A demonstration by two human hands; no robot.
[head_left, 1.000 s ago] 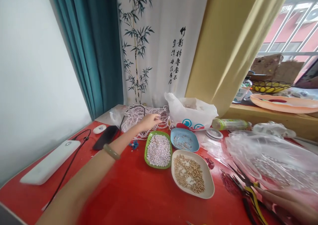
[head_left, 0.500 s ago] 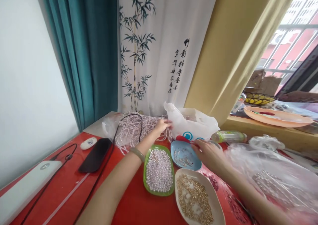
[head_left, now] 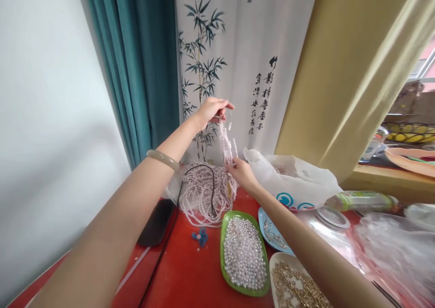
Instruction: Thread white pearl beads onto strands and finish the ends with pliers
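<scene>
Pearl strand (head_left: pixel 227 145) hangs pinched in left hand (head_left: pixel 211 110); right hand (head_left: pixel 240 173) pinches it lower. Risk: snagging the pearl pile (head_left: pixel 203 193), dragging strands off red table (head_left: pixel 190 271).

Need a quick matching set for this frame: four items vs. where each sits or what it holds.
Items:
1. left hand
2. right hand
3. green oval dish
4. white oval dish

States:
A. holds small gold beads
B. raised, pinching the top of the hanging white pearl strand
C. holds loose white pearls
D. grips the strand lower down

Pairs: 1-B, 2-D, 3-C, 4-A
</scene>
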